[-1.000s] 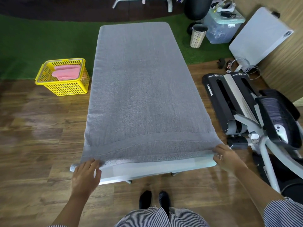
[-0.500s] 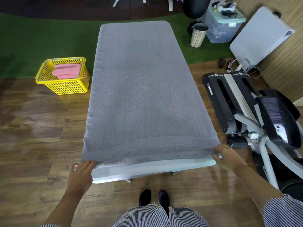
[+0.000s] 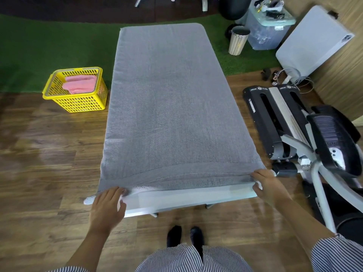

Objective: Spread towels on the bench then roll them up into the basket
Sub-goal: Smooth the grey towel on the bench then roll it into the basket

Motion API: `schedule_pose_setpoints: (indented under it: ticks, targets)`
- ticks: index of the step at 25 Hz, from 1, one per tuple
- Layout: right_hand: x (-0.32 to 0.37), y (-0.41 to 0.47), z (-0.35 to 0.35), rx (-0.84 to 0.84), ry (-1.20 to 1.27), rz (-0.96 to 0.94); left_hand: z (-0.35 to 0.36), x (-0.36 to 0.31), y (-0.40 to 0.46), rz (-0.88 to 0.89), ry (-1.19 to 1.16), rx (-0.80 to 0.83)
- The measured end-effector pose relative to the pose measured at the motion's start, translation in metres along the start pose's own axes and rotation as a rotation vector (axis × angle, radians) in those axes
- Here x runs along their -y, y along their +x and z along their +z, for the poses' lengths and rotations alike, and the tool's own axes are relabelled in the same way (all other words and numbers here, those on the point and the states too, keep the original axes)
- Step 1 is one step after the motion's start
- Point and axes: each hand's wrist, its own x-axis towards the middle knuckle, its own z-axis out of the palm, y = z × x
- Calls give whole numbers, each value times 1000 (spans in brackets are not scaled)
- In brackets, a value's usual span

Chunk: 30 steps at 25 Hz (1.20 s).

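Observation:
A grey towel [image 3: 170, 107] lies spread flat over the whole white bench [image 3: 192, 199], whose near edge shows below the towel. My left hand [image 3: 107, 205] holds the towel's near left corner, with the fingers lying over the hem. My right hand [image 3: 266, 182] pinches the near right corner, thumb under and fingers on top. The near hem is slightly rumpled between the two hands. A yellow basket [image 3: 77, 90] stands on the floor to the left of the bench, with a rolled pink towel [image 3: 79, 85] inside it.
A black and grey exercise machine [image 3: 306, 138] stands close to the bench's right side. Behind it are a slatted bin [image 3: 238, 40], a clear storage box [image 3: 265, 26] and a white panel [image 3: 312, 44]. Green turf lies beyond the wooden floor.
My left hand dropped off the corner to the bench's side, then came back up onto the towel's near left corner. My right hand stayed on the right corner.

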Motion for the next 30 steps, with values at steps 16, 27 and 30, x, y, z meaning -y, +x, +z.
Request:
schedule_pose_setpoints:
  ticks: [16,27,30]
  targets:
    - [10,18,1,-8,-125,-50,0,5,8,97,50,19]
    - [10,15,2,187,34,120,2,6,8,85,5,116]
    - [7,13,1,302,58,191,3,14,9,158,-1,107]
